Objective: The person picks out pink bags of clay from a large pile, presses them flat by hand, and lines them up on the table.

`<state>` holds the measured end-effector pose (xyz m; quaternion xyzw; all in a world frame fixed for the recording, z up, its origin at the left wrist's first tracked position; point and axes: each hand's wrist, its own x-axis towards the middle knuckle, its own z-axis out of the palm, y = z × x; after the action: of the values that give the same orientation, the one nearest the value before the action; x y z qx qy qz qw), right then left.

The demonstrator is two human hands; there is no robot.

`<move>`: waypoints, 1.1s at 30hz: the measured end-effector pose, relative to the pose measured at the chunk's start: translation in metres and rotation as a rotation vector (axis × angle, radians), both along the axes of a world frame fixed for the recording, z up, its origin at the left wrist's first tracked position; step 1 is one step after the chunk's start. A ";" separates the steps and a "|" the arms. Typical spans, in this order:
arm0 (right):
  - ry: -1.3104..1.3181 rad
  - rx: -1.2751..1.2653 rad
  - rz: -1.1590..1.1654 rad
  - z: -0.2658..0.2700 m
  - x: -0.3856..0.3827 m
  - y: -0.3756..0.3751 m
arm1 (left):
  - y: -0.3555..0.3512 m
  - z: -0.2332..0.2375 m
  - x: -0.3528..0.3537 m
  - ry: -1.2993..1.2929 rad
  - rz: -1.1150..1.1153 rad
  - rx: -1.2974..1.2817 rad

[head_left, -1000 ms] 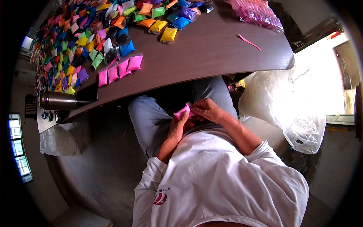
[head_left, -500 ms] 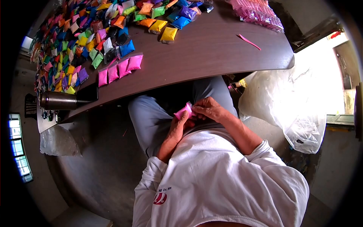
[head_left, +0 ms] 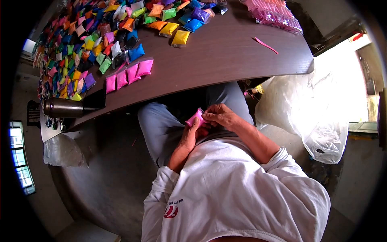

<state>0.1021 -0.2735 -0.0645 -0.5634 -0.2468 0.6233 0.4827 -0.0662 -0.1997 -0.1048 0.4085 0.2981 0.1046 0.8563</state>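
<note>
A small clear packet of bright pink filling [head_left: 194,118] is held over my lap, below the table edge. My left hand [head_left: 191,133] grips its lower left side, thumb lying across the front. At the packet's upper right edge, my right hand [head_left: 220,115] pinches the plastic between thumb and fingers. Beyond my hands, on the dark brown table [head_left: 193,60], several matching pink packets [head_left: 132,73] lie side by side in a row near the front edge.
A large pile of multicoloured packets [head_left: 92,44] covers the table's left part. A metal flask [head_left: 63,108] lies at the left corner. A pink plastic tool [head_left: 266,45] and bundled pink tools in wrappers [head_left: 274,16] lie at right. Translucent plastic bags [head_left: 298,109] hang right of my legs.
Both hands stay on the pink packet in nearly the same place, with only a slight shift of the right fingers. The whole view has shifted very slightly.
</note>
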 end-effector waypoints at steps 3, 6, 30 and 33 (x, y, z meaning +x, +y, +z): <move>0.105 0.017 -0.020 -0.010 -0.002 -0.006 | 0.000 0.000 0.001 -0.015 0.009 -0.010; 0.248 0.002 -0.111 -0.013 -0.004 -0.011 | -0.001 -0.002 -0.001 -0.023 0.015 -0.033; -0.307 -0.012 -0.050 0.002 -0.025 0.003 | -0.002 0.003 -0.003 0.199 0.102 -0.059; -0.451 0.124 -0.243 0.007 -0.027 0.001 | -0.001 0.007 -0.002 0.222 0.072 -0.056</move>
<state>0.0748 -0.2729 -0.0573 -0.6829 -0.3167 0.4030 0.5205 -0.0683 -0.2004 -0.0976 0.3827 0.4081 0.0811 0.8249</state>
